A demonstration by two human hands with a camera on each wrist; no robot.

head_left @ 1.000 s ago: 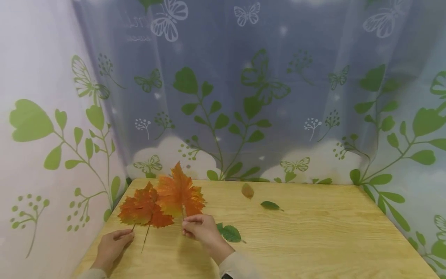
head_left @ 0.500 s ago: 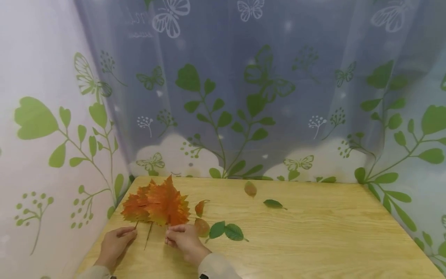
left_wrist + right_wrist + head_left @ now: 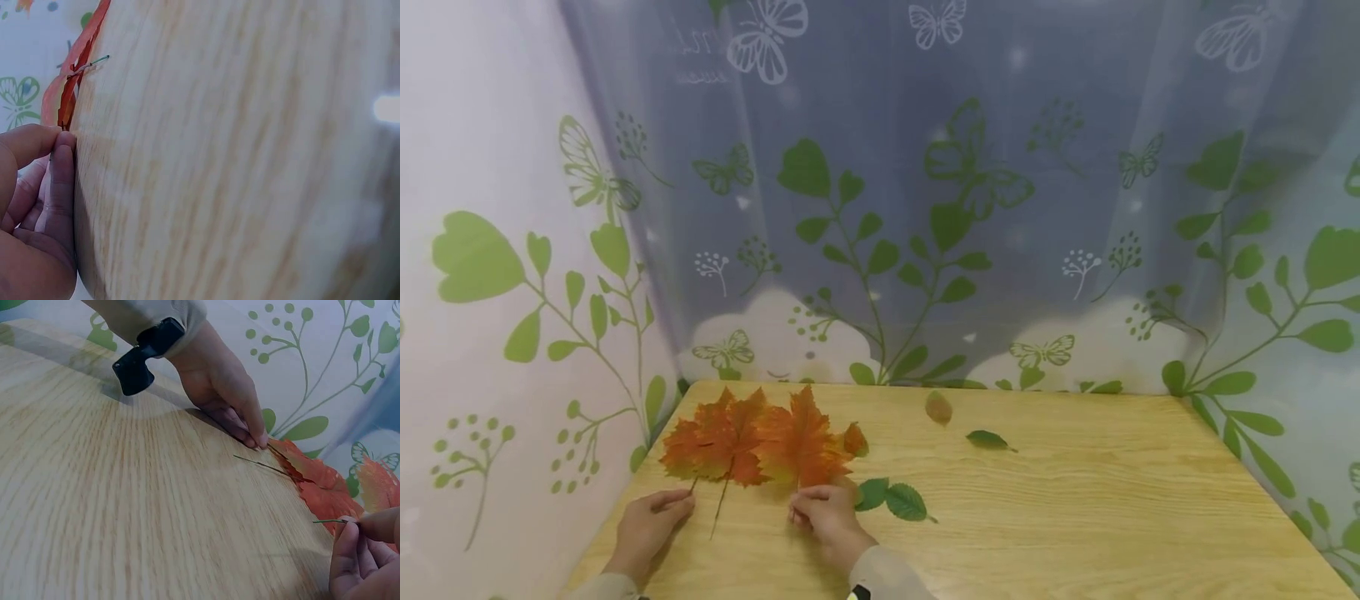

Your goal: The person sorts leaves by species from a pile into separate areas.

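Observation:
Three orange maple leaves lie side by side at the table's left in the head view. My left hand point(image 3: 649, 529) pinches the stem of the leftmost maple leaf point(image 3: 682, 446) between thumb and fingers. The middle maple leaf point(image 3: 736, 433) overlaps it, and its bare stem points toward me, untouched. My right hand point(image 3: 831, 518) pinches the stem of the right maple leaf point(image 3: 805, 442), whose left edge meets the middle one. In the right wrist view, a green stem end sticks out of the right hand point(image 3: 369, 556). The left wrist view shows the left hand point(image 3: 37, 206) at the table edge.
Beyond the right hand lie a small orange leaf point(image 3: 854, 439) and two green leaves point(image 3: 906, 502), partly overlapping. Farther back are a brownish leaf point(image 3: 937, 407) and a dark green leaf point(image 3: 988, 439). A printed curtain point(image 3: 880, 250) hangs behind the wooden table point(image 3: 1112, 500).
The right hand's maple leaf came down and left over the middle leaf, then shifted right to lie beside it. My left hand has kept its grip on the leftmost stem.

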